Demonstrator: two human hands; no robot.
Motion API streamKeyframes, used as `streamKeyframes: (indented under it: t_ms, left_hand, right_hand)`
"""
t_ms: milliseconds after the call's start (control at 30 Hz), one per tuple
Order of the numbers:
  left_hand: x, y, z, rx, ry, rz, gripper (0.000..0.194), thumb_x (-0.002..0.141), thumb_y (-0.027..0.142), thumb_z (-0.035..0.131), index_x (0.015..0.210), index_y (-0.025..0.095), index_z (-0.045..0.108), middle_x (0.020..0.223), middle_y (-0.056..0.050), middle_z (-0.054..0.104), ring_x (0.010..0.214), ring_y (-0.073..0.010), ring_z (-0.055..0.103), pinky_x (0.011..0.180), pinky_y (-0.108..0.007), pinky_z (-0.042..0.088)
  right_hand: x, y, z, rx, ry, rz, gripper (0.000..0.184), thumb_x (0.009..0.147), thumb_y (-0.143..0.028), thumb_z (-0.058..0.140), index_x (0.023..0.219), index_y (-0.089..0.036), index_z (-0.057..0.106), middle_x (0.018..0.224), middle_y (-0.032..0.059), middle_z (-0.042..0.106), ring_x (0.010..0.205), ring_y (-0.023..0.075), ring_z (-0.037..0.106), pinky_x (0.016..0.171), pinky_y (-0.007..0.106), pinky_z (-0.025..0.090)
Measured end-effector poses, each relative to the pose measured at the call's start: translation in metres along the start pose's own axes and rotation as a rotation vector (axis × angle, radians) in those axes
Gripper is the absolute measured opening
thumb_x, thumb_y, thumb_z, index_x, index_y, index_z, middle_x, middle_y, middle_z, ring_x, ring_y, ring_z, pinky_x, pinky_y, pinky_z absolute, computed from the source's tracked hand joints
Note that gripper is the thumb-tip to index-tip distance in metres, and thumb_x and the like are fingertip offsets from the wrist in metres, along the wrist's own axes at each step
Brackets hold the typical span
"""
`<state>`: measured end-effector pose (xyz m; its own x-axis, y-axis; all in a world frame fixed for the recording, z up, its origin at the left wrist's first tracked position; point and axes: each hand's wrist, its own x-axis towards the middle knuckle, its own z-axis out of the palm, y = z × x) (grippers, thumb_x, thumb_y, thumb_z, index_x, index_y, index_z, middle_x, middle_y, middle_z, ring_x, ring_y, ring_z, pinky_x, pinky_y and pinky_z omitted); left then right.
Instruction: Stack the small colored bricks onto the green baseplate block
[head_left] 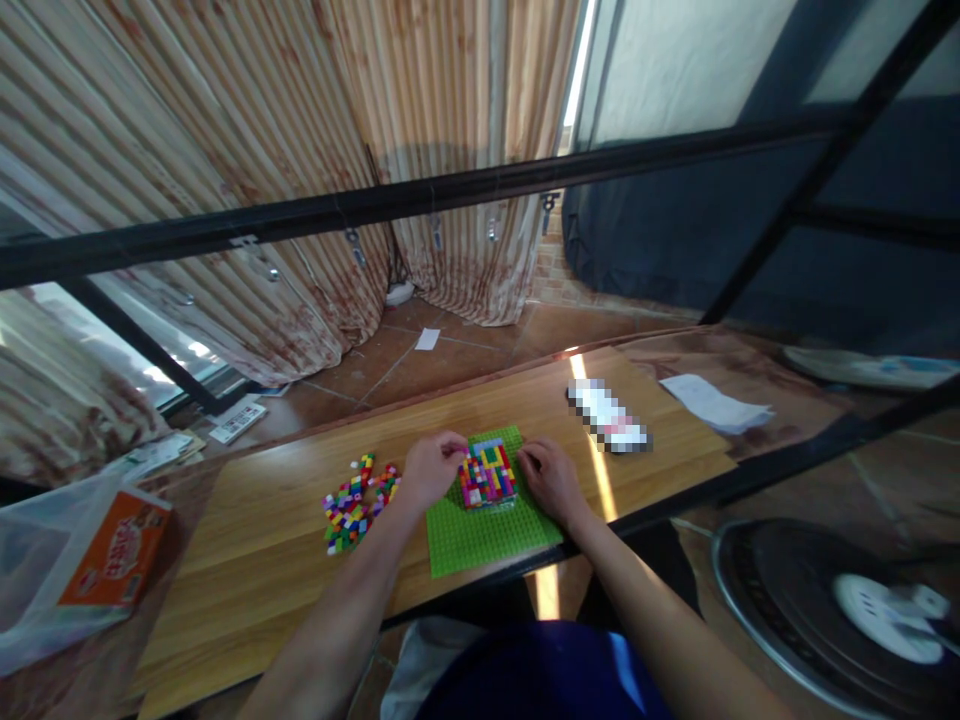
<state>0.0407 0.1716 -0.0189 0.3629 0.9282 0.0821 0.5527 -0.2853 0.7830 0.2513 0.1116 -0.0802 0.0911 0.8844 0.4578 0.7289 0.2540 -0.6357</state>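
A green studded baseplate [480,545] lies on the wooden table in front of me. On it stands a compact, many-coloured block of toy bricks [489,476], several rows deep. My left hand [433,468] is at the block's left side, thumb and forefinger pinched together by its upper left corner; whatever is between the fingertips is too small to make out. My right hand [553,482] rests over the baseplate's right edge with curled fingers, a little apart from the block. Anything inside those fingers is hidden. Left of my left forearm lies a loose pile of small coloured bricks [349,515].
A blurred-out white object [607,415] lies on the wooden table [255,540] at right, with white paper [712,402] beyond it. A clear plastic bin [37,560] with an orange package [116,548] stands at left. A black metal bar [465,187] crosses beyond the table.
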Motion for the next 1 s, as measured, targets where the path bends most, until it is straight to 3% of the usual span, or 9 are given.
streamKeyframes:
  t_ms: [133,300,700,867,1000]
  left_hand:
    - [-0.001,-0.004,0.014,-0.134,0.035,-0.006,0.025,0.081,0.026,0.056,0.098,0.017,0.072,0.096,-0.005,0.074,0.088,-0.0175,0.067,0.081,-0.028,0.052]
    - [0.001,-0.008,0.029,-0.209,0.042,-0.084,0.036,0.085,0.04,0.048,0.084,0.016,0.075,0.077,-0.002,0.073,0.072,-0.0163,0.064,0.064,-0.024,0.048]
    - [-0.002,-0.009,0.04,-0.529,0.165,-0.224,0.026,0.072,0.037,0.063,0.077,0.015,0.074,0.071,-0.001,0.069,0.065,-0.0138,0.058,0.06,-0.023,0.043]
    - [-0.011,-0.011,0.041,-0.808,0.213,-0.251,0.029,0.073,0.04,0.062,0.082,0.015,0.074,0.074,-0.001,0.069,0.067,-0.0137,0.059,0.065,-0.024,0.044]
    - [-0.013,-0.016,0.041,-0.847,0.243,-0.229,0.027,0.074,0.037,0.06,0.08,0.015,0.073,0.077,-0.002,0.07,0.072,-0.0149,0.06,0.069,-0.025,0.045]
  right_hand:
    - [0.0,0.0,0.001,0.007,0.008,0.005,0.021,0.09,-0.024,0.048,0.074,-0.021,0.062,0.084,0.0065,0.063,0.081,0.0194,0.057,0.073,0.032,0.045]
    - [0.0,0.001,0.001,0.008,-0.001,0.004,0.022,0.09,-0.024,0.048,0.075,-0.021,0.063,0.083,0.0064,0.064,0.081,0.0198,0.057,0.074,0.033,0.045]
    - [0.0,0.003,0.001,-0.015,0.0,0.001,0.022,0.09,-0.024,0.048,0.074,-0.02,0.063,0.083,0.0064,0.064,0.08,0.0188,0.057,0.073,0.031,0.044]
    - [-0.001,0.003,0.0,-0.012,-0.003,0.005,0.022,0.09,-0.024,0.048,0.074,-0.019,0.064,0.082,0.0064,0.064,0.08,0.0187,0.057,0.072,0.03,0.044]
    - [-0.001,0.003,-0.001,-0.015,-0.016,0.014,0.023,0.09,-0.026,0.047,0.075,-0.019,0.064,0.081,0.0062,0.063,0.079,0.0187,0.057,0.073,0.031,0.044]
